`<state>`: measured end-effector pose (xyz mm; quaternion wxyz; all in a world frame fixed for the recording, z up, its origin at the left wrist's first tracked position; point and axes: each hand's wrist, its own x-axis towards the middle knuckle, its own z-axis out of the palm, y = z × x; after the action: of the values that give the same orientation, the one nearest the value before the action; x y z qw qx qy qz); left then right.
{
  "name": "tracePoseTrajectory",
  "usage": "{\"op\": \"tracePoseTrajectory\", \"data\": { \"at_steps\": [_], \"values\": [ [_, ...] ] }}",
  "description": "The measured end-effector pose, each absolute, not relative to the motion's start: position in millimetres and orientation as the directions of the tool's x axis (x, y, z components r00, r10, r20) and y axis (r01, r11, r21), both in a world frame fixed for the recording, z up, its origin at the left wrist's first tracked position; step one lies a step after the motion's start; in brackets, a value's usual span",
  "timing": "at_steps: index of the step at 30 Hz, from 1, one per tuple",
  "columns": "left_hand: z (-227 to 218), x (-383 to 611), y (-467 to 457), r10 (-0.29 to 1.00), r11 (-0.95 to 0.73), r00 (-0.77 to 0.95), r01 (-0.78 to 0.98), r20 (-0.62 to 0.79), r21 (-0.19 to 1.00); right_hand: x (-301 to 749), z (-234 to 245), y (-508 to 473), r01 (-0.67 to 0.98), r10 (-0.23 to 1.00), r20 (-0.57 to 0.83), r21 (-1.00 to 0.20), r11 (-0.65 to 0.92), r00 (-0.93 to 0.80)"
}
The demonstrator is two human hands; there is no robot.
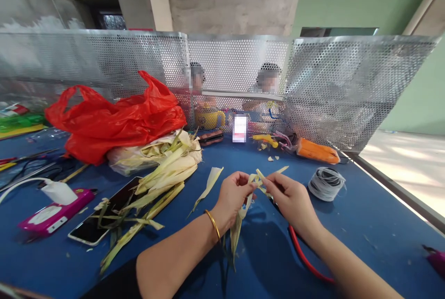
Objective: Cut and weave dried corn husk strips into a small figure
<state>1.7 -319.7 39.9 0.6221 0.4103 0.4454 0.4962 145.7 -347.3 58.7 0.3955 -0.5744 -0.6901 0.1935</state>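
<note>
Pale corn husk strips [243, 211] hang between my two hands, their long ends dangling toward the table. My left hand [233, 199], with a gold bangle at the wrist, pinches the husk near its folded top. My right hand [292, 199] grips the other end of the strip between thumb and fingers, close to the left fingertips. Beneath the right hand a tool with a red handle [306, 255] lies on the table, its front part hidden. A loose husk piece [211, 183] rests left of my hands, and a larger husk bundle [170, 167] lies farther left.
A red plastic bag [121, 118] sits behind the husks. At left are a dark-screened phone [100, 220] and a magenta power strip [57, 211]. A strap roll [327, 184] and orange bundle [317, 150] lie right. Perforated metal panels [239, 62] stand behind; two people sit beyond.
</note>
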Motion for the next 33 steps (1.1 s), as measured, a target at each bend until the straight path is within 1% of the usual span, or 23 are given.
{"op": "tracePoseTrajectory", "data": {
  "at_steps": [3, 8, 12, 15, 18, 19, 21, 22, 24, 27, 29, 31, 33],
  "values": [
    [38, 2, -319, 0.985, 0.163, 0.099, -0.232, -0.144, 0.959, 148, 56, -343, 0.668, 0.96, 0.276, -0.707, 0.232, -0.042],
    [36, 3, -320, 0.99, 0.116, 0.105, -0.228, -0.093, 0.967, 150, 51, -339, 0.621, 0.985, 0.145, -0.764, 0.175, -0.099],
    [35, 3, -322, 0.992, 0.079, 0.112, -0.173, -0.06, 0.982, 149, 50, -337, 0.59, 0.994, 0.078, -0.8, 0.105, -0.072],
    [33, 4, -322, 0.99, 0.021, 0.138, -0.071, -0.011, 0.997, 149, 50, -337, 0.629, 0.995, 0.082, -0.772, 0.095, -0.05],
    [31, 4, -321, 0.986, -0.057, 0.16, 0.034, 0.051, 0.998, 150, 49, -339, 0.7, 0.985, 0.163, -0.698, 0.153, -0.053],
    [30, 4, -320, 0.983, -0.074, 0.171, 0.048, 0.064, 0.996, 150, 49, -339, 0.701, 0.98, 0.196, -0.692, 0.172, -0.047],
    [31, 4, -321, 0.977, -0.083, 0.202, 0.053, 0.07, 0.995, 151, 48, -339, 0.652, 0.971, 0.234, -0.73, 0.204, -0.041],
    [32, 3, -321, 0.974, -0.083, 0.217, 0.057, 0.069, 0.995, 152, 48, -339, 0.611, 0.971, 0.229, -0.761, 0.219, -0.063],
    [34, 3, -323, 0.968, -0.106, 0.238, 0.094, 0.081, 0.99, 153, 50, -338, 0.522, 0.977, 0.158, -0.827, 0.21, -0.143],
    [39, 2, -326, 0.959, -0.175, 0.254, 0.198, 0.122, 0.964, 153, 52, -335, 0.43, 0.98, 0.032, -0.895, 0.116, -0.199],
    [42, 2, -327, 0.954, -0.196, 0.27, 0.23, 0.132, 0.953, 154, 52, -334, 0.424, 0.986, 0.037, -0.9, 0.103, -0.161],
    [42, 3, -328, 0.949, -0.19, 0.29, 0.224, 0.121, 0.956, 155, 51, -332, 0.465, 0.986, 0.094, -0.873, 0.148, -0.137],
    [40, 4, -328, 0.945, -0.166, 0.311, 0.203, 0.098, 0.965, 156, 49, -332, 0.496, 0.986, 0.11, -0.854, 0.159, -0.127]
  ]
}}
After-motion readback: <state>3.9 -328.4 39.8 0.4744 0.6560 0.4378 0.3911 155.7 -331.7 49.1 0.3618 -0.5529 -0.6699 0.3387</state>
